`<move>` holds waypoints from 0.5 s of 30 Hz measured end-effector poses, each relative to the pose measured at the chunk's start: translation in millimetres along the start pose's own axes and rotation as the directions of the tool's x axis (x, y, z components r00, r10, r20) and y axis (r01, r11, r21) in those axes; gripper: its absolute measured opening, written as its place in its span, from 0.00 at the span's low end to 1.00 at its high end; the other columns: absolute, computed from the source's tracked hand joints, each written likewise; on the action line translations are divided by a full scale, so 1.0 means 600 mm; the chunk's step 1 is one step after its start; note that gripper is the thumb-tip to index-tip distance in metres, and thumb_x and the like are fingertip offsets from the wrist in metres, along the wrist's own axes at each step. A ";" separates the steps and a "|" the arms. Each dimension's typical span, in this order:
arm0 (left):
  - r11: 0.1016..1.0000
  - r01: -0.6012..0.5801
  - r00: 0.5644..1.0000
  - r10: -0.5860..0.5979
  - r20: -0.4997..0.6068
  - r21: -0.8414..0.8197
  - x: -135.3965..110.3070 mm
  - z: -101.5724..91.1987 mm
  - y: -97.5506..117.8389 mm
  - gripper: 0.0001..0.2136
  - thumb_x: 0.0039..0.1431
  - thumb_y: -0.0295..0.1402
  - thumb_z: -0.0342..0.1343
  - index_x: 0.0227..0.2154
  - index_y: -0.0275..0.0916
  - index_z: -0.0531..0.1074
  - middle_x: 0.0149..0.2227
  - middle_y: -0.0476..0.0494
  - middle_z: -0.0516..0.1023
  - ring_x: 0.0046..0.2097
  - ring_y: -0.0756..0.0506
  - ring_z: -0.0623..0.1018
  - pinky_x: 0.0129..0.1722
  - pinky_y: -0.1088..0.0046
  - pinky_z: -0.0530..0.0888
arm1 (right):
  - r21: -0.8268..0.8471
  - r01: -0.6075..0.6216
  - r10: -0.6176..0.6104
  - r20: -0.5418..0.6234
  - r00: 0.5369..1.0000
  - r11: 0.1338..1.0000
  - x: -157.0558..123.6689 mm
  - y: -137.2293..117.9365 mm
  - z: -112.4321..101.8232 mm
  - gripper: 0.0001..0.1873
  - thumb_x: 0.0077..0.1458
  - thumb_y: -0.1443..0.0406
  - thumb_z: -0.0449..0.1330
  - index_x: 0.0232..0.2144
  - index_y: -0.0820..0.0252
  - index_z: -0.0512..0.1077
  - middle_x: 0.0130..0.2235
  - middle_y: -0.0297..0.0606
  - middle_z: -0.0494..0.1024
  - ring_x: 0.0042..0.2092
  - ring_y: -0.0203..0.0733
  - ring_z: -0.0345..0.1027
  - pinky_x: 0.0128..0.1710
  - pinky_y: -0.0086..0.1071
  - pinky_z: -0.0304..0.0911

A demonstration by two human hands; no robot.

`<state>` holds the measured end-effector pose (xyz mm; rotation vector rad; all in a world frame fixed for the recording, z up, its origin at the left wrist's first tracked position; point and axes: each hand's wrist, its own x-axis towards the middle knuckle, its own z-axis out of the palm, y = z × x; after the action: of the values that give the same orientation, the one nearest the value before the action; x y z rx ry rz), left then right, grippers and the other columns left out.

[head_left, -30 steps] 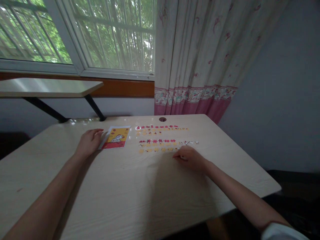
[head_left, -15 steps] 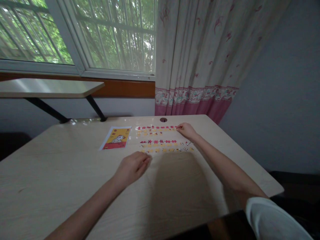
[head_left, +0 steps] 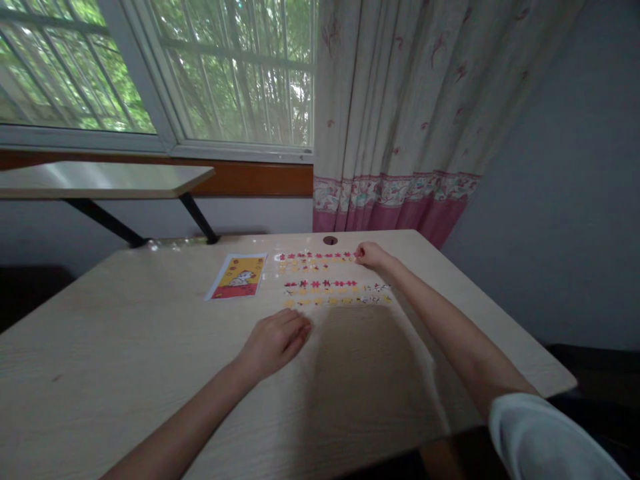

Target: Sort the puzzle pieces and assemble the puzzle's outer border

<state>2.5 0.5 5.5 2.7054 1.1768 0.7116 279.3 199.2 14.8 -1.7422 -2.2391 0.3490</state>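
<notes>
Small jigsaw puzzle pieces lie in rows on the pale wooden table. At the back is a row of red pieces with yellow ones below it; nearer me are another red row and rows of yellow and white pieces. My right hand pinches a red puzzle piece at the right end of the back row. My left hand rests on the table just in front of the nearest row, fingers curled inward; its palm is hidden.
Left of the rows lies a picture card showing a white animal on yellow and red. A raised shelf on black supports stands at the back left. A round cable hole sits near the back edge, before the curtain.
The view has shifted slightly. My left hand has slid a little to the right, still curled. My right hand stays at the end of the back red row.
</notes>
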 end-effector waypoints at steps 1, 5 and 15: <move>0.999 0.012 1.000 -0.012 -0.006 -0.040 0.001 -0.002 0.002 0.11 0.62 0.32 0.43 0.32 0.38 0.70 0.30 0.44 0.74 0.33 0.47 0.72 0.32 0.72 0.68 | 0.020 0.005 -0.005 -0.017 1.000 1.000 -0.005 -0.004 -0.001 0.06 0.40 0.71 0.63 0.27 0.66 0.74 0.29 0.40 0.76 0.31 0.37 0.67 0.30 0.26 0.56; 0.937 0.182 0.980 -0.196 -0.018 -0.298 0.008 -0.004 0.010 0.12 0.61 0.34 0.44 0.31 0.38 0.72 0.29 0.44 0.76 0.32 0.48 0.73 0.32 0.74 0.68 | 0.133 0.053 -0.041 -0.093 0.995 0.990 -0.052 -0.039 0.004 0.07 0.47 0.69 0.59 0.32 0.64 0.71 0.31 0.39 0.75 0.31 0.34 0.66 0.30 0.25 0.58; 0.403 0.402 0.802 -0.588 0.104 -0.823 0.021 0.022 0.022 0.13 0.45 0.38 0.60 0.32 0.36 0.73 0.27 0.46 0.75 0.30 0.48 0.74 0.28 0.76 0.67 | 0.888 0.045 -0.224 0.066 0.972 0.457 -0.217 -0.143 0.071 0.15 0.41 0.56 0.65 0.27 0.61 0.71 0.27 0.34 0.75 0.29 0.33 0.69 0.31 0.29 0.64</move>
<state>24.6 1.7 2.3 1.4047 1.1817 1.0887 216.7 51.2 -3.5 -0.9420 -1.6815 1.3921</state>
